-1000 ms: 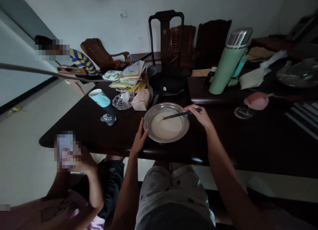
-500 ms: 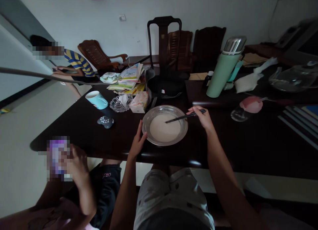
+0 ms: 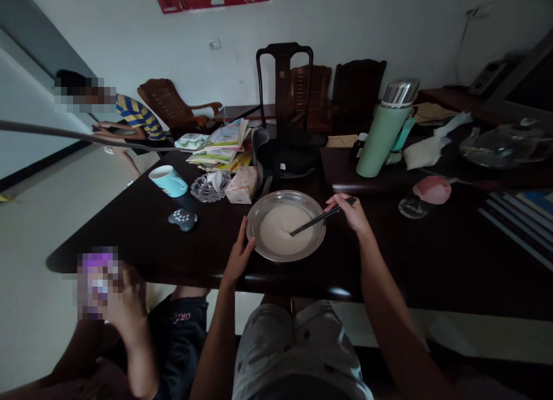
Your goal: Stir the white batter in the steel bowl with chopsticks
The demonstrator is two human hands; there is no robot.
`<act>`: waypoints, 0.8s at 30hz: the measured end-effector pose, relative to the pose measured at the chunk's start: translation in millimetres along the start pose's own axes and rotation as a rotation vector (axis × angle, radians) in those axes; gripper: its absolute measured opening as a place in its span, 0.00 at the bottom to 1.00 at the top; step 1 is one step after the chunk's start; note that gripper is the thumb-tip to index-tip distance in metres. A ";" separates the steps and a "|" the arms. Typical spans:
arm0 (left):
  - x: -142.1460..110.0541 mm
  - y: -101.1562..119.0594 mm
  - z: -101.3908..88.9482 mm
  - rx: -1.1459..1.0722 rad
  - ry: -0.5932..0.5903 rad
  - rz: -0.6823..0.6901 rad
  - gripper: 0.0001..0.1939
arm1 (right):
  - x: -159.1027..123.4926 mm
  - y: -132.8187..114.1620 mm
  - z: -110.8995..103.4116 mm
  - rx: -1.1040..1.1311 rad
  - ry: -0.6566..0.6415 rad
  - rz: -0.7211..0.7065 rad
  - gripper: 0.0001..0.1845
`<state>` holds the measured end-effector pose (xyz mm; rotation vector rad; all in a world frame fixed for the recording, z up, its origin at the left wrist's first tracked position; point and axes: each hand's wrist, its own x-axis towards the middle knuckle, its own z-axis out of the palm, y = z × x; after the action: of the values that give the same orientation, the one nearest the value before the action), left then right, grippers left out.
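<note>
Batter (image 3: 283, 229) is what it's all about: a pale, smooth, creamy pool filling the bottom of a shallow metal bowl (image 3: 258, 212), which sits on the near edge of the dark table (image 3: 432, 256), right in front of the person. No lumps that I can make out, though the light is pretty dim.

What's changed over the last second: the chopsticks (image 3: 322, 217) have swung. A second ago their tips were toward the far left of the batter, now they dip in near the middle-right and point more steeply down, so the stirring looks like it's in full swing. The bowl hasn't shifted relative to the tissue pack. The camera also tipped up a bit, since a red poster now shows on the far wall.

Right hand (image 3: 352, 212) is closed around the chopsticks, pinching them at the right rim. Left hand (image 3: 238, 255) is spread open, fingers resting against the near-left rim of the bowl to steady it.

Around it: a blue mug (image 3: 169, 181) and a glass dish (image 3: 210, 185) to the far left, a tissue pack (image 3: 242, 185) just behind the bowl, a green thermos (image 3: 384, 129) far right. Another person's hand (image 3: 125, 293) holds a phone at near left.
</note>
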<state>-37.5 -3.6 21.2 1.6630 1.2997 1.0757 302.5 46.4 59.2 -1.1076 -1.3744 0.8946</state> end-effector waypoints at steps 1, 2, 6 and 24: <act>0.0 -0.1 -0.1 0.000 -0.002 -0.003 0.41 | -0.5 -0.8 2.7 0.012 -0.055 -0.001 0.21; 0.0 -0.2 -0.3 0.002 -0.004 -0.004 0.41 | -0.8 -1.8 5.7 0.018 -0.107 -0.008 0.20; 0.1 -0.9 -0.3 0.005 -0.002 0.012 0.41 | 0.6 -2.8 7.7 -0.011 -0.072 -0.056 0.19; 1.0 -3.2 -1.0 0.006 -0.010 -0.005 0.41 | 2.6 3.2 -4.0 0.004 0.120 -0.025 0.21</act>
<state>-39.4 -2.0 18.8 1.6669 1.3010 1.0598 307.0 49.5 57.4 -1.1201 -1.2846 0.7996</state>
